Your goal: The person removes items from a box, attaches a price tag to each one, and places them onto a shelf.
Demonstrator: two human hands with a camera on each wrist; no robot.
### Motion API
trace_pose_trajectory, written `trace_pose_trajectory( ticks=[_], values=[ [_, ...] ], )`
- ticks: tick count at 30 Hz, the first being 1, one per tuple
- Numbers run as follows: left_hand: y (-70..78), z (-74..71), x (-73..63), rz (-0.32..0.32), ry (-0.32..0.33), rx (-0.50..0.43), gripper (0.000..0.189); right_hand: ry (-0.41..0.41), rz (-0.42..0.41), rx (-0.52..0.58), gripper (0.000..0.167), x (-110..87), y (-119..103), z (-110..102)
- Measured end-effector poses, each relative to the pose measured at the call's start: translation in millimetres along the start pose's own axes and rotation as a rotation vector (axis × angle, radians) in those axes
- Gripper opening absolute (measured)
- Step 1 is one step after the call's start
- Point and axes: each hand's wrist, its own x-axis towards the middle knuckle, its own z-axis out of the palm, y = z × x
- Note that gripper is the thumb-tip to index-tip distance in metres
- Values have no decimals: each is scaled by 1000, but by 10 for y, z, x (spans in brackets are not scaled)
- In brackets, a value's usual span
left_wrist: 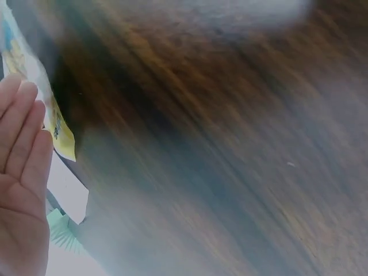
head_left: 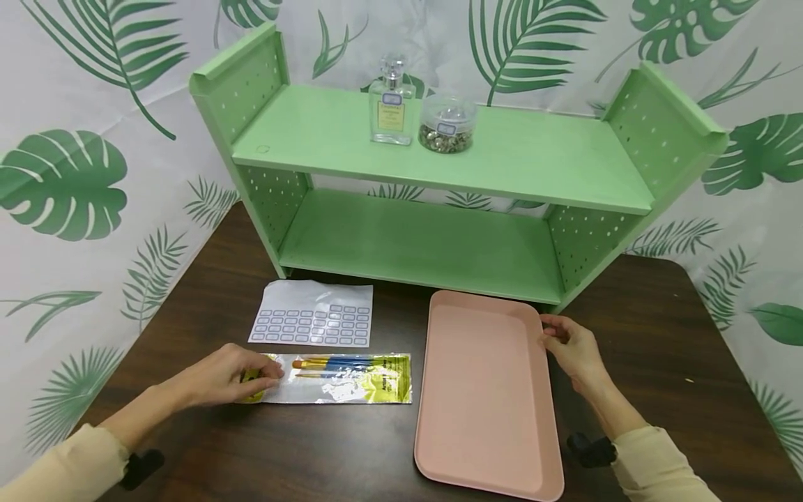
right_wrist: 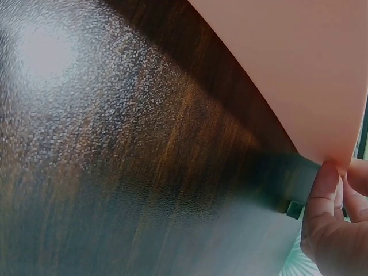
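Observation:
A clear packet of paintbrushes [head_left: 351, 380] with yellow printing lies flat on the dark table. My left hand [head_left: 228, 376] rests over its left end, covering part of it. In the left wrist view the fingers [left_wrist: 26, 129] of that hand lie side by side, fairly straight, beside the packet [left_wrist: 60, 129]. A pink rectangular tray [head_left: 486, 397] sits to the right of the packet. My right hand [head_left: 574, 348] pinches the tray's right rim near its far corner, thumb and fingertips at the edge. The right wrist view shows that grip close up, on the tray [right_wrist: 305, 69].
Behind stands a green two-level shelf [head_left: 414, 230]. A glass perfume bottle [head_left: 392, 104] and a clear round jar of small metallic pieces [head_left: 447, 125] stand on its upper board. A sheet of small labels [head_left: 314, 314] lies beyond the packet, before the shelf.

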Motion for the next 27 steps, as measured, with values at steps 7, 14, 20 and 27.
trace_pose_trajectory(
  ticks=[7,14,20,27],
  values=[
    [-66,-49,188,-256,300,3,8,8,2,-15,36,1,0,1],
    [-247,-136,401,-481,529,106,25,7,7,0,36,-1,18,3],
    [-356,-181,530,-678,447,89,46,-5,26,10,37,-3,11,0],
    [-375,-215,637,-807,352,89,59,-15,38,6,39,-4,1,-8]
  ],
)
